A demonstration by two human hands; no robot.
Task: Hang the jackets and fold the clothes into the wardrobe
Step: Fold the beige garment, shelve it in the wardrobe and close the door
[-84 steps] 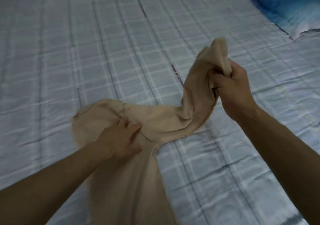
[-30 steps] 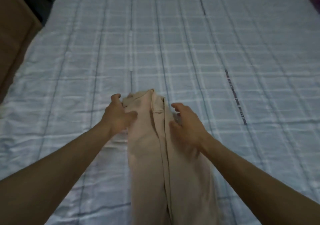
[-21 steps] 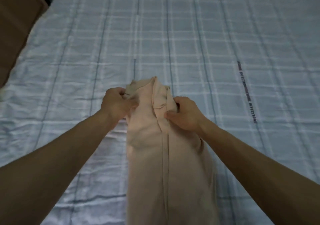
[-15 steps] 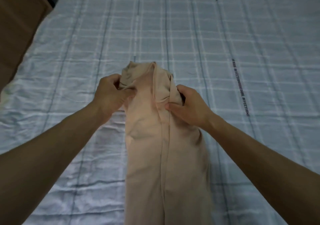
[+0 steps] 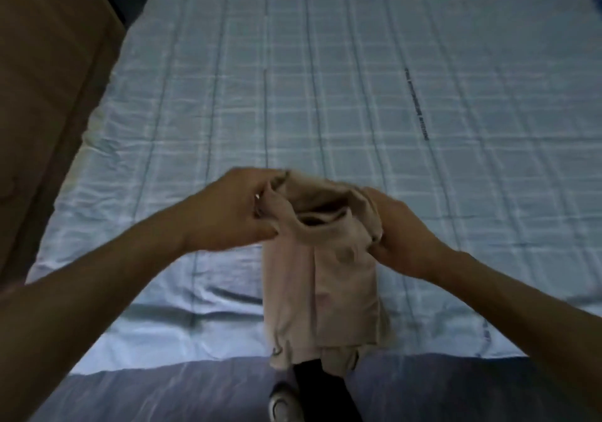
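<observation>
A beige garment [image 5: 321,278], folded into a long narrow strip, lies on the bed and reaches past its near edge. My left hand [image 5: 234,213] grips the strip's top left corner. My right hand [image 5: 395,232] grips the top right corner. Both hands hold the top end lifted and curled over toward me, so the fold opens like a pocket between them.
The bed [image 5: 358,96] has a pale blue checked sheet. A brown wooden panel [image 5: 42,79] stands along its left side. Below the bed's near edge my dark trouser leg [image 5: 321,386] and a shoe [image 5: 281,405] show.
The garment went from spread out to a narrow strip. Both hands gripped its far end and now have lifted it and brought it back toward me.
</observation>
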